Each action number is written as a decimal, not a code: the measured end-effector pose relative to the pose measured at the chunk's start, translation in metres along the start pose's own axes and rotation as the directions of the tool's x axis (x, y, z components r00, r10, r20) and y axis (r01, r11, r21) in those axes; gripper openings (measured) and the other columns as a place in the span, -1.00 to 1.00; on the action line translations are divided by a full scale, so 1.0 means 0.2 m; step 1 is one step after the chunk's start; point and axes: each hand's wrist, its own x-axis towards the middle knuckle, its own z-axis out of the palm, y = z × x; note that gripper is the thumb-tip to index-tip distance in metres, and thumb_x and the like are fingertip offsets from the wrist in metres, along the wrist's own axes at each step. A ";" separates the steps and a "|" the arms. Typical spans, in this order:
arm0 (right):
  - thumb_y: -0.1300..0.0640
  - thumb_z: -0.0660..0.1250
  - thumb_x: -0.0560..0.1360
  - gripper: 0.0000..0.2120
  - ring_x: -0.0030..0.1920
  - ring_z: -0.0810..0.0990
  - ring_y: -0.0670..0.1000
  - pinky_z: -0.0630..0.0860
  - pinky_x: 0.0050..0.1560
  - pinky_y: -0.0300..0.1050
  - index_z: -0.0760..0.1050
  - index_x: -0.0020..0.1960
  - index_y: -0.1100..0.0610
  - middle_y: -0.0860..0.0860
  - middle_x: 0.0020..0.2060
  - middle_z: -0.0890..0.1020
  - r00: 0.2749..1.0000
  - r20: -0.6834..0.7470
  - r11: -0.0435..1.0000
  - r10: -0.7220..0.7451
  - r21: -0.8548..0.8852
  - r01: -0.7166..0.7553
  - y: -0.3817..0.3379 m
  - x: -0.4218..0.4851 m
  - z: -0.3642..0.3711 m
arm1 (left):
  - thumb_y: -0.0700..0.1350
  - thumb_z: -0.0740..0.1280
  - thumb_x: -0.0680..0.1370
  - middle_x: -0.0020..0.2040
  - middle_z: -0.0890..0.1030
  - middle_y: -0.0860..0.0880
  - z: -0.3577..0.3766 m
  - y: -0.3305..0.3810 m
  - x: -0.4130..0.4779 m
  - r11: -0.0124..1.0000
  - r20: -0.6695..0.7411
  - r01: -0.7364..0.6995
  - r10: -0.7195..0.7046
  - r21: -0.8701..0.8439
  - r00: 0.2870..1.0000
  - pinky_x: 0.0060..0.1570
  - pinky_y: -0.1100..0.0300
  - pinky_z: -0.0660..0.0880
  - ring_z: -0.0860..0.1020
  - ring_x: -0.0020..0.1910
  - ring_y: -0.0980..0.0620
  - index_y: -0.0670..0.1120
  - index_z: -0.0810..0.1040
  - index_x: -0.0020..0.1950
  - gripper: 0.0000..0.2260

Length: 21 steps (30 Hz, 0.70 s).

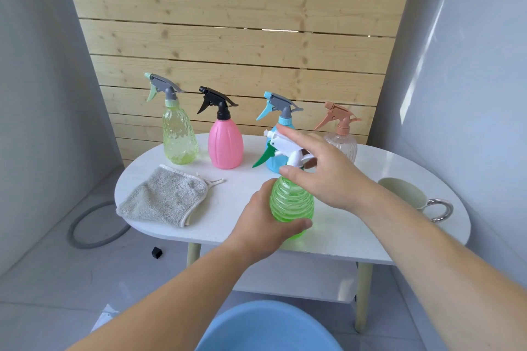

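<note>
The green bottle [291,208] stands upright on the front part of the white oval table [342,231], in front of the blue bottle [272,164] and casting a green tint on the tabletop beside its base. It is see-through bright green plastic, plain, with rounded rings running round a pear-shaped body that narrows to the neck. On top sits a white spray head [281,145] with a dark green trigger; the nozzle points left. The left hand [262,219] grips the lower body, thumb lying across the front near the base and the fingers wrapped round the far side. The right hand [322,168] comes in over the top: the thumb presses the front of the white collar at the neck, a finger shows curled behind it, and the forefinger lies stretched along the top of the spray head. Along the back of the table stand a yellow-green bottle [179,137] with a grey head, a pink bottle [225,145] with a black head, the blue one, and a clear bottle [342,145] with a peach head. A grey cloth [165,196] lies at the left, a cream mug [405,191] with a silver handle at the right, and a blue basin [268,328] sits below the near edge.
</note>
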 end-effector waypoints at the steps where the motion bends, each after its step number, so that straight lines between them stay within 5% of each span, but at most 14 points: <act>1: 0.20 0.38 0.52 -0.34 0.32 0.44 -0.19 0.45 0.32 -0.13 0.28 0.48 -0.30 -0.17 0.34 0.48 0.999 0.036 0.999 0.000 0.034 -0.001 0.00 0.00 -0.01 | -0.06 0.64 0.39 0.14 0.65 0.15 0.00 0.00 0.00 1.000 0.001 -0.002 0.002 0.003 1.000 0.02 0.36 0.52 0.62 0.09 0.25 0.20 0.44 0.25 -0.44; 3: 0.28 0.35 0.52 -0.30 0.30 0.48 -0.22 0.45 0.35 -0.07 0.27 0.45 -0.34 -0.26 0.23 0.55 0.996 0.089 0.997 0.005 0.076 -0.012 0.01 0.00 -0.04 | -0.08 0.64 0.39 0.15 0.64 0.14 0.00 0.00 0.00 1.000 0.005 -0.007 0.007 0.005 1.000 -0.03 0.46 0.50 0.60 0.09 0.26 0.24 0.41 0.21 -0.44; 7: 0.12 0.48 0.47 -0.31 -0.07 0.53 -0.28 0.41 0.11 -0.30 0.30 0.46 -0.30 -0.28 0.01 0.56 0.999 0.037 0.999 0.033 0.013 -0.034 0.00 0.00 -0.02 | -0.06 0.63 0.41 0.21 0.60 0.16 0.01 0.00 0.00 1.000 0.026 -0.012 0.012 0.010 1.000 0.01 0.50 0.45 0.56 0.17 0.28 0.24 0.35 0.29 -0.39; 10: 0.04 0.46 0.48 -0.33 0.17 0.48 -0.20 0.43 0.20 -0.26 0.27 0.47 -0.31 -0.09 0.27 0.49 1.000 -0.001 1.000 0.004 -0.029 -0.004 0.00 -0.01 -0.01 | -0.01 0.63 0.41 0.22 0.60 0.17 0.01 -0.01 0.00 1.000 0.029 -0.007 0.007 0.009 1.000 0.14 0.29 0.50 0.58 0.19 0.23 0.20 0.37 0.35 -0.37; 12: 0.17 0.38 0.53 -0.36 0.29 0.45 -0.19 0.46 0.29 -0.14 0.28 0.48 -0.29 -0.15 0.35 0.47 0.999 0.034 1.000 -0.009 0.027 0.008 0.00 -0.01 -0.03 | -0.01 0.64 0.40 0.19 0.62 0.16 0.00 -0.02 0.00 1.000 0.020 -0.001 0.001 0.002 1.000 0.17 0.20 0.54 0.60 0.17 0.20 0.20 0.39 0.32 -0.39; 18: 0.38 0.30 0.54 -0.28 0.18 0.58 -0.19 0.50 0.32 -0.04 0.29 0.35 -0.41 -0.35 0.12 0.57 0.993 0.114 0.993 0.008 0.117 -0.021 0.00 -0.01 -0.07 | -0.04 0.63 0.33 0.20 0.59 0.11 0.01 -0.02 0.01 0.999 0.044 -0.012 0.013 -0.031 0.999 0.13 0.23 0.56 0.60 0.16 0.18 0.24 0.36 0.28 -0.35; 21: 0.43 0.28 0.54 -0.29 0.14 0.60 -0.22 0.54 0.26 -0.12 0.30 0.34 -0.35 -0.27 0.21 0.53 0.995 0.103 0.987 -0.011 0.163 -0.006 -0.01 -0.02 -0.06 | -0.16 0.62 0.39 0.17 0.60 0.15 0.00 -0.03 0.01 1.000 0.049 -0.018 0.019 -0.025 0.999 0.02 0.36 0.53 0.60 0.09 0.27 0.14 0.36 0.37 -0.33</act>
